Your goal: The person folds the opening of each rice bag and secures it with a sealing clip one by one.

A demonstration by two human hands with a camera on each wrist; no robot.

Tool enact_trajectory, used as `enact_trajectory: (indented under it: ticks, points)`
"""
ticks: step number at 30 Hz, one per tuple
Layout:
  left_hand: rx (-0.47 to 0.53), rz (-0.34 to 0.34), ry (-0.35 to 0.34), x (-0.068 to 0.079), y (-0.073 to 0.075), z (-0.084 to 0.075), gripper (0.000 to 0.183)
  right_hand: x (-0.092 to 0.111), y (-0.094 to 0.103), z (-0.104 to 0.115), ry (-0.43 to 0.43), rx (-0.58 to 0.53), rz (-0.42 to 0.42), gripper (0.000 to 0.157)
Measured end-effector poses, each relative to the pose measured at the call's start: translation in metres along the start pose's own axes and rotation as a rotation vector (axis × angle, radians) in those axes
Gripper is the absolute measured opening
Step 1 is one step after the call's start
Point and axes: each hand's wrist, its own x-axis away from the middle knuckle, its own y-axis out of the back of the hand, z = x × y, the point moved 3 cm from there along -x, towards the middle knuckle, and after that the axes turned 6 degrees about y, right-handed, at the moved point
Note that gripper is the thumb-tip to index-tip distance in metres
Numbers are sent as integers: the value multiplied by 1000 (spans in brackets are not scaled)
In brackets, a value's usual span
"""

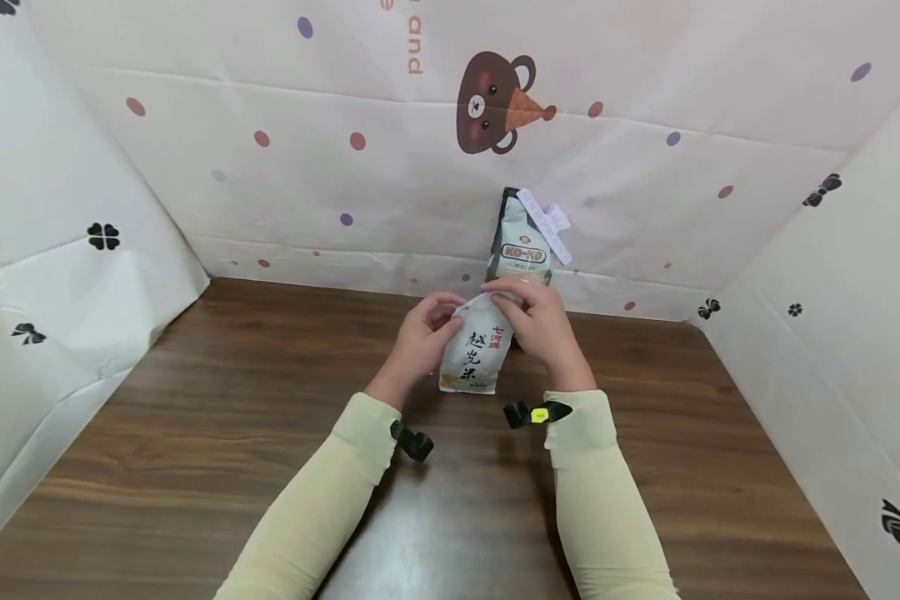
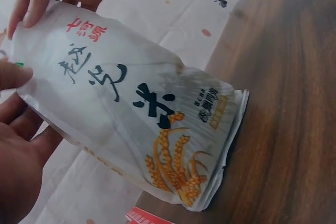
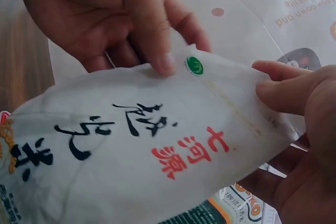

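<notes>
Left hand [image 1: 420, 335], right hand [image 1: 538, 322]: fingers pinching bag [image 1: 474, 354] near top. KO-KO pack [image 1: 521, 237] behind bag. Step: apparently positioning; next likely needs even grip.

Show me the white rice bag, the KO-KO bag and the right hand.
White rice bag [image 1: 476, 348], head view: middle of its printed front.
KO-KO bag [image 1: 523, 252], head view: logo on its front.
Right hand [image 1: 543, 325], head view: back of the hand.

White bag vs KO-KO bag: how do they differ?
White bag: held near its top by left grip and right grip; KO-KO bag: behind it, unheld.
White bag: large black and red characters; KO-KO bag: framed logo, green areas.
Both are printed.
</notes>
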Motion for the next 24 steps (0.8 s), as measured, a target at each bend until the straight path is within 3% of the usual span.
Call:
enact_trajectory:
  ticks: [7,19,21,24]
  points:
    - [28,53,-108,0,-2,0,21,3,-7,2,13,-15,-43,15]
    - [74,-30,-61,4,-3,-4,20,5,-16,6,-46,-70,-106,12]
    - [81,-39,-60,3,-3,-4,19,5,-16,7,-48,-94,-108,16]
    - [71,-48,-44,3,-2,-5,20,4,-17,7,-74,-145,-104,35]
